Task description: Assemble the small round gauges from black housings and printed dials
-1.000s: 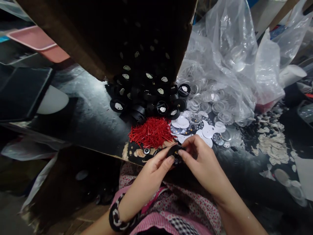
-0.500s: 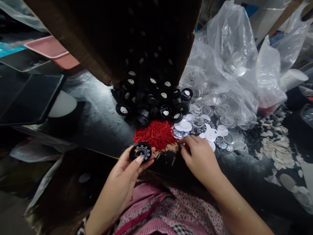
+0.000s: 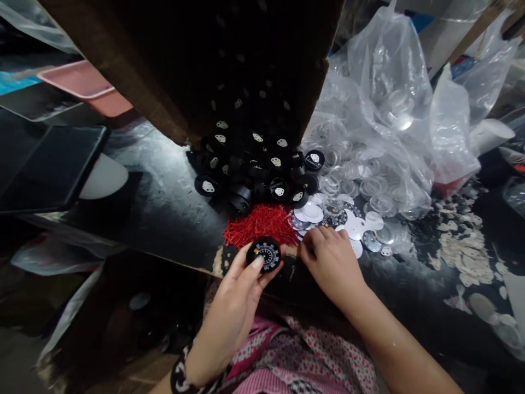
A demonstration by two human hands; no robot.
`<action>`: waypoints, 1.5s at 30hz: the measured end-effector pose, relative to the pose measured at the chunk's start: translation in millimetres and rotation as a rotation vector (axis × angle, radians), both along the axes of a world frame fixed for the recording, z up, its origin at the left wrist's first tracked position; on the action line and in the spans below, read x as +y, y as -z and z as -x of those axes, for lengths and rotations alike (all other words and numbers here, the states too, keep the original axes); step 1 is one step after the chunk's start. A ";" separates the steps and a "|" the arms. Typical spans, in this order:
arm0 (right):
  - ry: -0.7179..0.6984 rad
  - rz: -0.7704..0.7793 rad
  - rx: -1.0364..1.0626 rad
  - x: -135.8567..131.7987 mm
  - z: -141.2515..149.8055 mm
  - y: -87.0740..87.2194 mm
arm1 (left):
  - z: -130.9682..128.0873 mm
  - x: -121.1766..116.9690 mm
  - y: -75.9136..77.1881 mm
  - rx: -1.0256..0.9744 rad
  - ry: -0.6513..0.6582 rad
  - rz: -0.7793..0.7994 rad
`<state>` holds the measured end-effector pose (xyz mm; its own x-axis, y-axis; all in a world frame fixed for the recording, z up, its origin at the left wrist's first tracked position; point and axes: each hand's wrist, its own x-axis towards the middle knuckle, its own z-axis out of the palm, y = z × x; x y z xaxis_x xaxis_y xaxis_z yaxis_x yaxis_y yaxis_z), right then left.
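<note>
My left hand point(image 3: 241, 295) grips a round black dial gauge point(image 3: 267, 255) at its rim, the thumb resting on its numbered face. Just behind the gauge lies a heap of thin red pointers point(image 3: 256, 223). My right hand point(image 3: 330, 260) is curled at the table's near side, right of the gauge, beside the dial discs point(image 3: 353, 225). Its fingertips are bent under and hidden, so I cannot see what they hold. Some discs show white backs, others black printed faces. Black round housings point(image 3: 240, 200) with pale metal plates are piled behind the pointers.
A large cardboard box point(image 3: 139, 82) opens toward me at the back, with housings spilling out. To the right are clear plastic bags point(image 3: 389, 71), clear round lenses point(image 3: 379, 203) and a heap of small pale plates point(image 3: 467, 246). A pink tray point(image 3: 88, 90) stands at the left.
My left hand has moved right with the gauge, bringing it in front of the red pointers and nearer my right hand. My right hand's fingers have curled in slightly.
</note>
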<state>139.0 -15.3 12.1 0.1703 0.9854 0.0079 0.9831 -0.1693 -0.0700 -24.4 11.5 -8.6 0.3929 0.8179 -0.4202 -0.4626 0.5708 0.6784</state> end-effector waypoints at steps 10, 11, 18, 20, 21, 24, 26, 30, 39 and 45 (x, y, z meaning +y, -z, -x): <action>-0.057 -0.011 0.011 1.1 1.6 0.6 | 2.9 -10.9 4.3 0.031 0.006 0.072; -0.041 -0.018 0.054 -0.8 1.7 0.0 | 1.8 -11.0 3.2 0.016 0.009 0.073; -0.033 -0.173 0.334 -21.5 7.7 -6.6 | -17.9 -9.1 -0.5 -0.021 0.004 0.015; -0.021 -0.184 0.369 -26.2 7.4 -7.9 | -19.7 -10.5 -0.1 -0.031 0.009 0.003; -0.024 -0.171 0.374 -27.9 7.0 -8.6 | -19.6 -11.5 0.0 -0.035 0.010 0.001; -0.032 -0.137 0.375 -30.4 5.9 -11.1 | -17.8 -13.7 -0.1 -0.034 0.011 -0.007; -0.032 -0.140 0.395 -30.4 5.8 -12.9 | -16.7 -13.6 0.3 -0.039 0.025 -0.019; -0.017 -0.130 0.460 -29.5 6.0 -14.7 | -15.1 -11.6 2.6 -0.035 0.052 -0.057; -0.041 -0.209 0.747 -36.3 7.2 -25.0 | -13.8 -4.7 3.6 0.123 0.090 -0.081; -0.005 -0.186 0.699 -33.9 9.0 -24.2 | -23.4 -11.2 7.0 0.253 0.204 -0.193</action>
<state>130.0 -49.2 36.4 0.1926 0.9791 0.0658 0.6984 -0.0897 -0.7101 -1.1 0.3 -15.7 0.4591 0.8073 -0.3709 -0.1563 0.4844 0.8608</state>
